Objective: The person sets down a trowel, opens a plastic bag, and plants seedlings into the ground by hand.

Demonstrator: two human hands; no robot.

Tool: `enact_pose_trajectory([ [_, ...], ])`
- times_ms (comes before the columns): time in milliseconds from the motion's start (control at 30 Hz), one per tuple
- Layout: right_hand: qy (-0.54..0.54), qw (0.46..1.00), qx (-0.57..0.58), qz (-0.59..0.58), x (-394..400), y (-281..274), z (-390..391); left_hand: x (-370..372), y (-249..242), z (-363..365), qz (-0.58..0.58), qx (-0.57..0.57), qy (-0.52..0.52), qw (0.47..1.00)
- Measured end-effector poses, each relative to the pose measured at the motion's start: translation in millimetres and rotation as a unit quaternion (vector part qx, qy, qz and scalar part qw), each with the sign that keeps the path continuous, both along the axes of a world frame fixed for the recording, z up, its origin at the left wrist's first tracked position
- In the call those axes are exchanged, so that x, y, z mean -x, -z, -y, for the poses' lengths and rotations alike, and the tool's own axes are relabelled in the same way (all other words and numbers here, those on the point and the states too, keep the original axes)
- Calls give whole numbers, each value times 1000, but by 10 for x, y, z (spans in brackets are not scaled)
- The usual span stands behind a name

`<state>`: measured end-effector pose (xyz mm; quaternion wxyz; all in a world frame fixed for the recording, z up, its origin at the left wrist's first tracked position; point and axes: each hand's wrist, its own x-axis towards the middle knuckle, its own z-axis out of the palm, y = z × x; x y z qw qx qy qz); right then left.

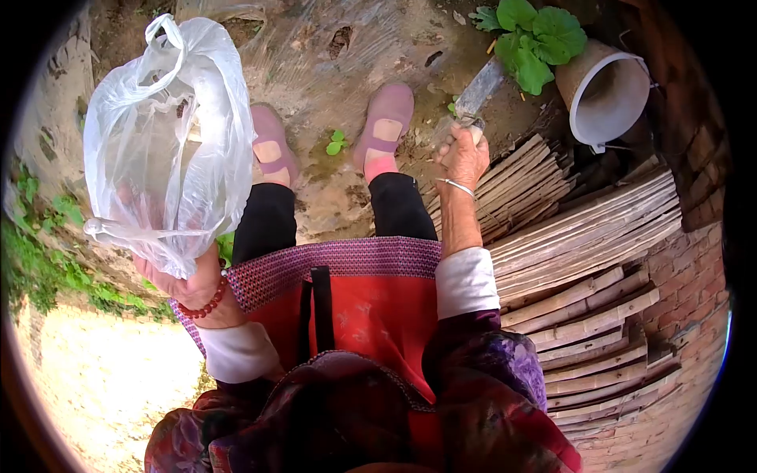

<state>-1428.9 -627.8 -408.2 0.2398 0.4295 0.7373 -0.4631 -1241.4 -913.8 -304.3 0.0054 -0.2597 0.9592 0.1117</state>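
On the left, a thin translucent white plastic bag [169, 150] hangs spread out, one loop handle at its top. My left hand [185, 280] grips the bag's lower end, its fingers partly hidden behind the film; a red bead bracelet [206, 306] circles that wrist. My right hand [464, 158] is closed round the handle of a flat-bladed hand tool [481, 85], whose worn grey metal blade points forward to the upper right. A silver bangle [457, 188] sits on this wrist. Just beyond the blade grows a broad-leaved green plant [536, 43].
A pale bucket [607, 98] lies tipped beside the plant. Stacked wooden slats [591, 229] line the right side against a brick surface [690, 276]. My pink shoes [386, 118] stand on bare soil, with a small seedling [337, 143] between them. Green weeds [59, 244] grow at left.
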Motion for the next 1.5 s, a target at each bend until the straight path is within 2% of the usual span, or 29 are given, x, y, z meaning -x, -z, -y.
enact_pose_trajectory([
  [67,12,999,-33,6,29,-46,-204,165,-57,-27,47,13,-17,999],
  [133,113,992,-49,1,-2,6,-427,221,-64,-33,27,16,9,999],
  [200,147,988,-46,7,-23,71,-554,263,-71,-30,10,22,36,999],
  [267,202,978,-50,21,-41,142,-659,286,-91,-40,80,31,14,996],
  [300,207,977,-52,21,-54,182,-714,249,-71,-37,40,20,40,998],
  [400,286,958,-21,26,-99,288,-762,271,-68,-45,44,43,62,996],
  [467,284,958,-36,23,-117,330,-756,194,-37,-34,43,46,75,995],
  [533,291,956,-25,18,-97,428,-875,105,-39,-23,146,-18,-88,985],
  [633,283,959,-29,6,17,473,-907,-4,-35,0,194,-68,-104,973],
  [700,265,963,-40,0,72,529,-976,-29,-29,67,218,97,45,970],
  [733,242,969,-50,-7,116,575,-1017,-57,-31,101,218,101,47,970],
  [800,202,973,-107,10,336,638,-1196,-142,-59,116,210,5,-43,977],
  [867,128,984,-124,6,375,689,-1404,-155,-41,128,201,-47,-82,975],
  [900,131,983,-126,9,317,725,-1499,-137,-60,165,207,16,-6,978],
  [933,87,980,-180,5,246,779,-1587,-93,-88,192,211,82,69,972],
  [967,44,972,-229,-2,214,860,-1610,86,-112,91,159,68,58,983],
  [1000,48,974,-222,-3,197,957,-1622,98,-103,97,157,75,61,983],
  [1067,62,974,-213,-34,108,999,-1704,106,-137,111,226,141,89,960],
  [1133,133,989,-62,-33,207,743,-1621,113,-120,108,246,146,80,955],
  [1167,152,988,-15,-33,223,681,-1658,60,-53,151,165,-12,-50,985],
  [1233,174,984,25,-33,210,551,-1766,74,-36,201,77,-177,-171,966],
  [1300,317,912,254,-49,153,522,-1849,279,-57,117,168,-25,-18,985],
  [1333,331,893,303,-40,121,531,-1871,347,-57,109,209,51,61,975],
  [1400,361,869,338,-22,112,473,-1795,279,4,104,182,30,47,982],
  [1433,360,870,337,-23,86,405,-1778,228,47,102,150,-27,-2,988],
  [1500,343,902,259,38,38,196,-1693,257,40,97,131,-30,8,991],
])
